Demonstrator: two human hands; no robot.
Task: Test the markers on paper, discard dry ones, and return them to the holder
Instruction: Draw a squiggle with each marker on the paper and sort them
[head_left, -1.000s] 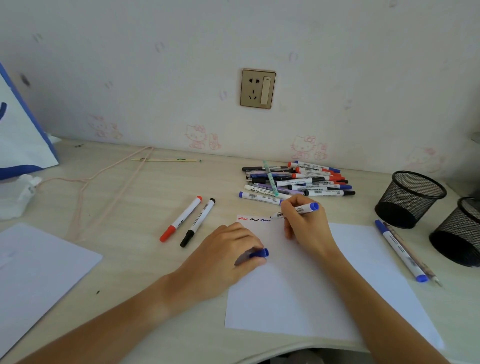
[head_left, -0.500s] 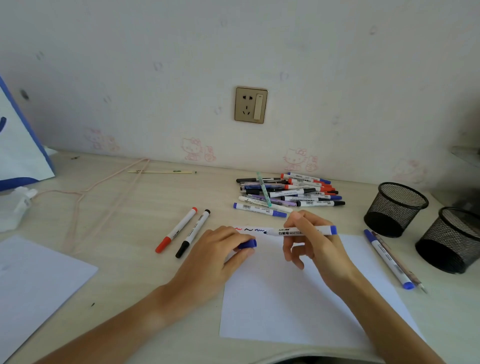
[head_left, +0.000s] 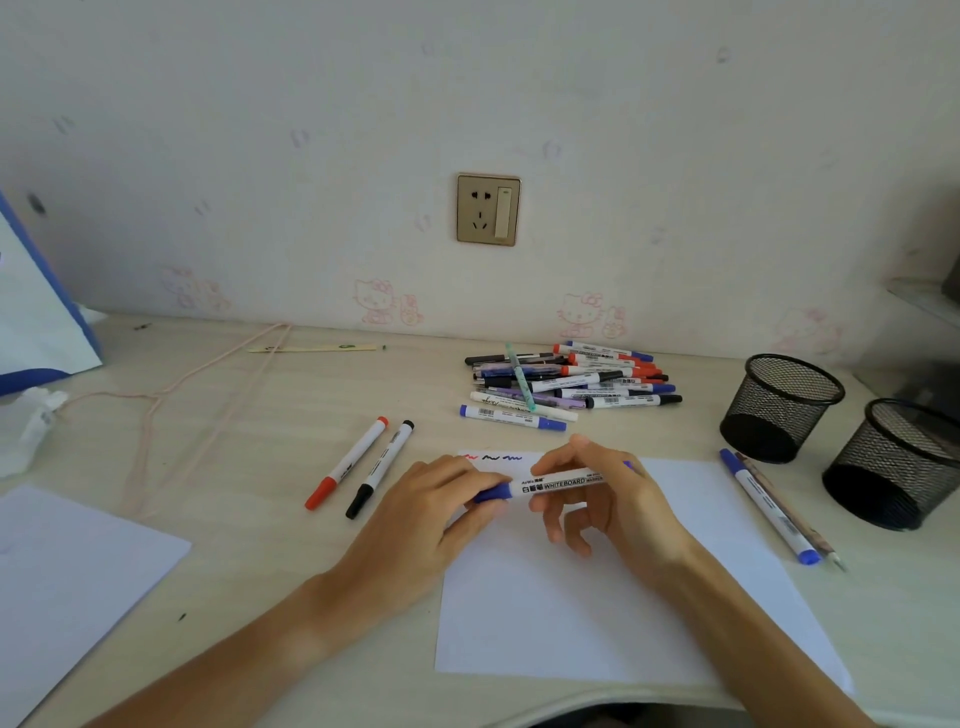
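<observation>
My right hand (head_left: 610, 493) holds a blue whiteboard marker (head_left: 558, 482) level above the white paper (head_left: 597, 613). My left hand (head_left: 436, 512) pinches its blue cap (head_left: 493, 491), which sits on the marker's left end. Red, black and blue squiggles (head_left: 493, 458) mark the paper's top edge. A pile of markers (head_left: 566, 382) lies behind the paper. Two black mesh holders (head_left: 782, 405) (head_left: 898, 462) stand at the right.
A red marker (head_left: 347, 462) and a black marker (head_left: 380, 468) lie left of the paper. A blue marker (head_left: 769, 506) and a pencil (head_left: 795, 519) lie right of it. Another sheet (head_left: 67, 577) sits at the left, a bag (head_left: 36, 306) and pink cord (head_left: 208, 384) behind.
My right hand lifted the blue marker off the paper after drawing a squiggle and turned it level. My left hand brought the cap onto its tip.
</observation>
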